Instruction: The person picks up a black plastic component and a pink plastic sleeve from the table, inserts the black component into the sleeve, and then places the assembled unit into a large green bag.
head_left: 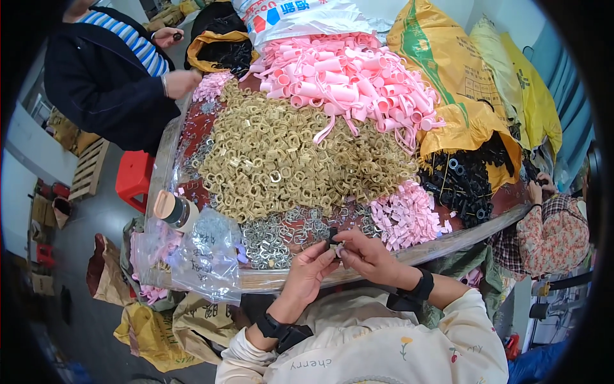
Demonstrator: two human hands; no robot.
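Note:
My left hand [311, 271] and my right hand [372, 257] meet just above the near edge of the table. Between their fingertips they pinch a small black plastic part [332, 235]. A pale bit shows beneath it, too small to name. Just beyond my hands lie loose silvery metal hooks [267, 238]. Behind these spreads a big heap of tan ring-shaped buckles [275, 157]. To the right of my hands is a pile of small pink plastic pieces [406, 217]. Each of my wrists wears a black band.
Pink plastic tubes with straps [342, 89] heap at the back. Black parts [457, 185] spill from a yellow sack [441, 57] at right. A bottle [176, 211] and a clear plastic bag [208, 256] occupy the left edge. Co-workers are at far left and right; a red stool [134, 179] stands left.

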